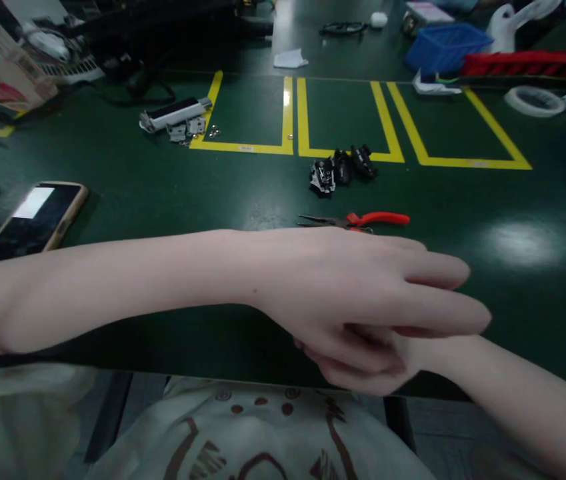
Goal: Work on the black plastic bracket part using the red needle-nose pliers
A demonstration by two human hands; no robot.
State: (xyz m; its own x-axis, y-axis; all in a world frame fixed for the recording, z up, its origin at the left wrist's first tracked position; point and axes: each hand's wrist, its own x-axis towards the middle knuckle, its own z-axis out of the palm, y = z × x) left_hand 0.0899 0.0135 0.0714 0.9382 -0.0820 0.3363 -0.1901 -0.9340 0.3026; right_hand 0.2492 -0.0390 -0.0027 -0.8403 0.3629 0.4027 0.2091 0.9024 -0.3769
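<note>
A dark green table marked with yellow tape lines fills the view. Across its near edge the left hand is laid flat, fingers stretched out towards the right, nothing held in it. Beneath it the right hand is covered — whether it is curled or spread cannot be told. A phone is seen face up at the left. Just beyond the left hand, red-handled pliers are lying on the table, untouched. Farther off, a cluster of small black parts is set on a yellow line — well apart from both hands.
</note>
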